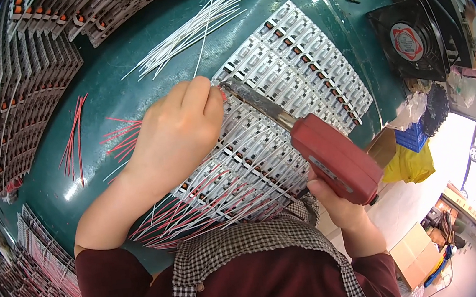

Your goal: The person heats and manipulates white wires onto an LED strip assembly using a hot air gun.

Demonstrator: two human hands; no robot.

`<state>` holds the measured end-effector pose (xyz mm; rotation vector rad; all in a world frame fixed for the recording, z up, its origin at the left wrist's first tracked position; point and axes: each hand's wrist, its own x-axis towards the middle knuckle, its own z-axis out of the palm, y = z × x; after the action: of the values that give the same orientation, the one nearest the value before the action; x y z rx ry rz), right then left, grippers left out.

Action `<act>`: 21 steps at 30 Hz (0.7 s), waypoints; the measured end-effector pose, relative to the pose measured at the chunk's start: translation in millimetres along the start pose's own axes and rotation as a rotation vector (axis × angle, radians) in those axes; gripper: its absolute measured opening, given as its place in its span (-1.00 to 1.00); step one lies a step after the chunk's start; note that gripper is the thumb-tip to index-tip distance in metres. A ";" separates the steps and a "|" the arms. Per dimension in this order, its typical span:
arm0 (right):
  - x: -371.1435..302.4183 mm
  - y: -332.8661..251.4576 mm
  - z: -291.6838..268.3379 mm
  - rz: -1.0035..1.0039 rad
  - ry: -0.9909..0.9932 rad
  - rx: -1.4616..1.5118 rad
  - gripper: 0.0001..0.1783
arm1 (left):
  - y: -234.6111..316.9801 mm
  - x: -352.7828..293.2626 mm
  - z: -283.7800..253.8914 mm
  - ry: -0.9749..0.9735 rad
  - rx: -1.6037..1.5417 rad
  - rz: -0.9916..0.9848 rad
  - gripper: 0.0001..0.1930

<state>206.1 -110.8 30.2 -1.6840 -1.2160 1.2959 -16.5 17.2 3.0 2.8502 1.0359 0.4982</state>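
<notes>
My left hand (179, 126) is closed in a pinch at the upper left edge of a panel of small grey-white modules (291, 53). A thin white wire (204, 34) runs up and away from its fingers; the fingertips themselves are partly hidden. My right hand (340, 204) grips a red-bodied soldering gun (337, 157) from below. Its dark, crusted tip (253, 99) reaches the panel's edge right beside my left fingertips. Red and white wires (215, 204) stick out from the panel's near rows toward my apron. Several red wires (121, 140) show beside my left wrist.
A bundle of white wires (193, 29) and a few red wires (77, 141) lie on the green tabletop (104, 76). Stacked module panels (24, 103) stand at the left, wired ones (41, 285) below them. A black fan (409, 41) is at right, near a yellow bag (409, 163).
</notes>
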 end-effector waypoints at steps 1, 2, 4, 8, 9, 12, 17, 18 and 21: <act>0.4 1.0 -0.2 -0.023 0.007 0.014 -0.29 | 0.1 0.1 -0.1 0.000 0.000 0.002 -0.92; 0.7 2.2 -0.3 -0.046 0.013 0.028 -0.32 | 0.1 -0.2 -0.2 -0.011 0.008 0.001 -0.92; -5.5 7.3 -4.8 -0.031 0.014 -0.050 -0.37 | 0.7 -0.3 -0.5 -0.021 0.016 0.002 -0.93; -11.6 7.7 -7.0 0.008 0.034 0.011 -0.50 | 1.8 -0.4 -0.5 -0.025 0.022 -0.010 -0.92; -12.3 7.1 -6.9 0.009 0.038 0.012 -0.50 | 1.6 -0.3 -0.2 -0.012 0.023 -0.004 -0.92; -14.5 7.1 -7.0 0.077 0.035 0.125 -0.50 | 1.3 0.4 -1.6 -0.014 0.022 -0.004 -0.90; -17.9 10.9 -10.1 0.058 0.027 0.030 -0.48 | 8.0 -0.5 -0.6 0.006 -0.001 0.052 -0.89; -17.9 10.6 -10.2 0.060 0.028 0.031 -0.48 | 9.5 -1.2 1.3 0.017 -0.016 0.074 -0.89; -18.0 9.5 -10.1 0.059 0.030 0.037 -0.47 | 9.0 -0.6 4.1 0.034 -0.050 0.095 -0.89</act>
<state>217.1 -130.6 30.2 -1.7178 -1.1261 1.3158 -10.1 10.1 0.5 2.8671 0.8826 0.5728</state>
